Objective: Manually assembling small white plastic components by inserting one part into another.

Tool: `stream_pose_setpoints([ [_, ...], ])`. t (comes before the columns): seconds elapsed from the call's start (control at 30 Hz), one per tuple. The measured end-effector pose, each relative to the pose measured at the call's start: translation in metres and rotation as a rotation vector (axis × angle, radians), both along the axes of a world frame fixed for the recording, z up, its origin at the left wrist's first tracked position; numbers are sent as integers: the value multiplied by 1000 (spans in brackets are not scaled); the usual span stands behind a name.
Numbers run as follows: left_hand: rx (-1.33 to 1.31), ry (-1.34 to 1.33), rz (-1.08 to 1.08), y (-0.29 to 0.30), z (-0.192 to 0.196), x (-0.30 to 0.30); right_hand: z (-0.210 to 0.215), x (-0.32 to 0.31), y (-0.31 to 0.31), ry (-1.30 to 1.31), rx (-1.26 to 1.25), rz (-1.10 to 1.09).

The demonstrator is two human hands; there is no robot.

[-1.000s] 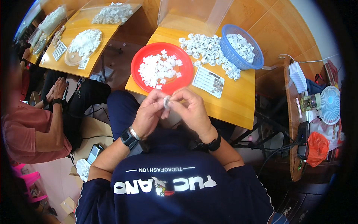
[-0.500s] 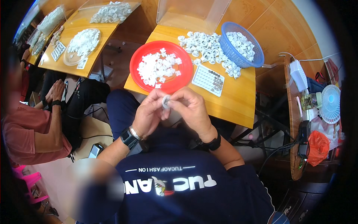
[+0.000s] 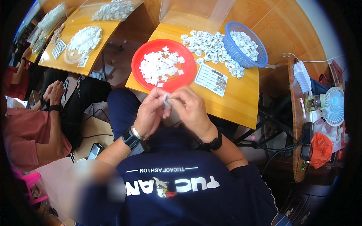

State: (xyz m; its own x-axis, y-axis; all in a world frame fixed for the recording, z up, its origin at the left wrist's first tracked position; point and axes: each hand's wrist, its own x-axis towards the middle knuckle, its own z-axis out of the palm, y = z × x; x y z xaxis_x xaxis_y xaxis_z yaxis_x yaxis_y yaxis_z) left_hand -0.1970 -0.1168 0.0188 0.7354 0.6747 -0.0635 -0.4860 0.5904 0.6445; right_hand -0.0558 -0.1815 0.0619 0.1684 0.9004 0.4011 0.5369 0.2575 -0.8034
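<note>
Between my two hands, just off the near edge of the table, is a small white ring-shaped plastic part (image 3: 166,99). My left hand (image 3: 149,111) grips it between thumb and fingers. From the other side, my right hand (image 3: 188,109) pinches at the ring; whether a smaller piece sits in its fingertips is hidden. Right beyond my hands stands a red round tray (image 3: 135,73) with many small white plastic pieces (image 3: 158,67). To its right lies a white tray with rows of pockets (image 3: 205,77), partly filled with small dark round pieces (image 3: 220,82).
A heap of white ring parts (image 3: 205,45) covers the table's far side, beside a blue basket (image 3: 245,56) holding more. A clear plastic bin (image 3: 196,13) stands behind. At right are a side shelf with a blue fan (image 3: 334,105) and an orange bag (image 3: 320,150). Another person (image 3: 36,132) sits at left.
My hands stay together on the ring, with my right fingers and wrist shifted slightly. The ring has turned a little. The seated person's hands have moved slightly.
</note>
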Motion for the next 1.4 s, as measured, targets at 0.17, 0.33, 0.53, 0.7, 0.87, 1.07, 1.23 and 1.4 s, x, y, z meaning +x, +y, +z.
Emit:
stream_pose_setpoints([
  [0.17, 21, 4, -5, 2, 0, -2, -7, 0, 1, 230, -81, 28],
  [0.33, 33, 19, -52, 3, 1, -3, -9, 2, 0, 525, -206, 126],
  [0.53, 14, 5, -74, 2, 2, -3, -6, 3, 0, 703, -224, 203],
  [0.7, -66, -39, -90, 1, 0, -2, -18, 10, 6, 812, -298, 243],
  [0.87, -87, -37, -93, 2, -5, -2, -28, 11, 7, 809, -326, 219],
  [1.07, -103, -40, -71, 1, -4, 0, -31, 5, 8, 863, -292, 202],
  [1.23, -101, -24, -83, 2, -8, -1, -26, 8, 6, 777, -343, 166],
  [1.4, -92, -31, -92, 1, 0, -1, -21, 10, 3, 801, -349, 193],
])
